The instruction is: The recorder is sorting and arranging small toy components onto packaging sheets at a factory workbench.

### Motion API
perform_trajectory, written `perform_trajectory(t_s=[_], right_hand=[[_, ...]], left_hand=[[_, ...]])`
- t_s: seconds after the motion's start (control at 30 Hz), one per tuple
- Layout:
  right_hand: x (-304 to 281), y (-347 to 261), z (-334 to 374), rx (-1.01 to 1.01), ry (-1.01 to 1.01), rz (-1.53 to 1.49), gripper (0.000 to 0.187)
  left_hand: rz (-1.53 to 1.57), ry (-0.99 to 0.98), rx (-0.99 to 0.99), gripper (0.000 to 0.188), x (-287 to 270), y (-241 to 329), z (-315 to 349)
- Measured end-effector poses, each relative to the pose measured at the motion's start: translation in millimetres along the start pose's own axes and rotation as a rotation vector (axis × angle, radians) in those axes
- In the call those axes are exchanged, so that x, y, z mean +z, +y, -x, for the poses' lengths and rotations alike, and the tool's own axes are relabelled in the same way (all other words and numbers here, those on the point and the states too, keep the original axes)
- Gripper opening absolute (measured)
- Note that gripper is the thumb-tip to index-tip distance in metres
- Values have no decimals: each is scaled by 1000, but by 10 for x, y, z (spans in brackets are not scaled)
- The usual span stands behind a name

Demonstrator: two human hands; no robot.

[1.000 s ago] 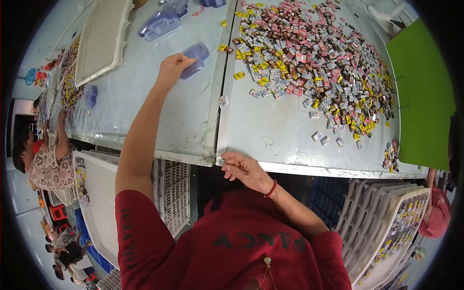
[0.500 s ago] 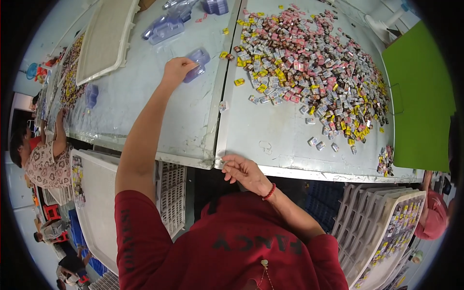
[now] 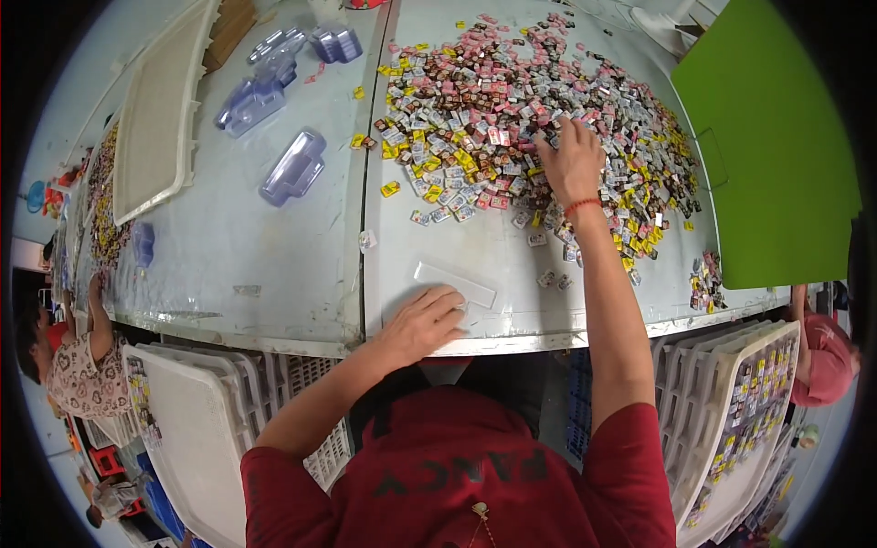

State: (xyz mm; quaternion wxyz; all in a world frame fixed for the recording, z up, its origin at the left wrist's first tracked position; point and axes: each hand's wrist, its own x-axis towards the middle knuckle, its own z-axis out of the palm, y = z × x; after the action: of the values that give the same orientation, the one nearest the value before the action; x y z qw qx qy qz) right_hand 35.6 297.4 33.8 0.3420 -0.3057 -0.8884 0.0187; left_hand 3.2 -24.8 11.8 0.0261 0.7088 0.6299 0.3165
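A clear plastic tray (image 3: 454, 283), long and shallow, lies near the table's front edge. My left hand (image 3: 422, 324) is beside it, its curled fingers closed over the tray's near edge; the fingertips are partly hidden. Farther off to the right, my right hand (image 3: 575, 164) reaches over a heap of small wrapped pieces (image 3: 502, 110) in pink, yellow, white and brown. Its thumb and fingers are apart, with the tips down among the pieces, and I see nothing held in them.
Stacked clear blister trays (image 3: 251, 100) and a single one (image 3: 294, 167) lie on the left table. A white tray (image 3: 160, 110) lies beyond them. A green panel (image 3: 776, 155) borders the heap. Racks of filled trays (image 3: 731, 429) stand below right. Other people work at far left and right.
My left hand has come back from the blister tray on the left table to the front edge, where a clear tray now lies. My right hand has moved from the edge out to the heap.
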Motion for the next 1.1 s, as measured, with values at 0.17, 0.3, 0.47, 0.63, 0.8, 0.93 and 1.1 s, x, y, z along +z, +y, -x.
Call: perform_trajectory(t_s=[0.17, 0.3, 0.47, 0.63, 0.8, 0.93, 1.1], right_hand=[[199, -372, 250, -104, -205, 50, 47], [121, -539, 592, -207, -215, 16, 45], [-91, -463, 659, -517, -272, -150, 36], [-99, -133, 523, -588, -327, -99, 35], [-241, -214, 705, -430, -285, -41, 41], [-436, -549, 943, -290, -154, -239, 34], [-482, -701, 1146, -248, -211, -286, 27]], left_hand=[[110, 149, -183, 34, 14, -76, -168], [-259, 187, -213, 43, 21, -656, -525], [-418, 147, -186, 44, 76, -1294, -699], [-336, 158, -197, 39, -36, -1300, -709], [-279, 180, -192, 36, 54, -703, -292], [-283, 169, -336, 41, 217, -210, -163], [-254, 304, -454, 36, 156, 6, -255]])
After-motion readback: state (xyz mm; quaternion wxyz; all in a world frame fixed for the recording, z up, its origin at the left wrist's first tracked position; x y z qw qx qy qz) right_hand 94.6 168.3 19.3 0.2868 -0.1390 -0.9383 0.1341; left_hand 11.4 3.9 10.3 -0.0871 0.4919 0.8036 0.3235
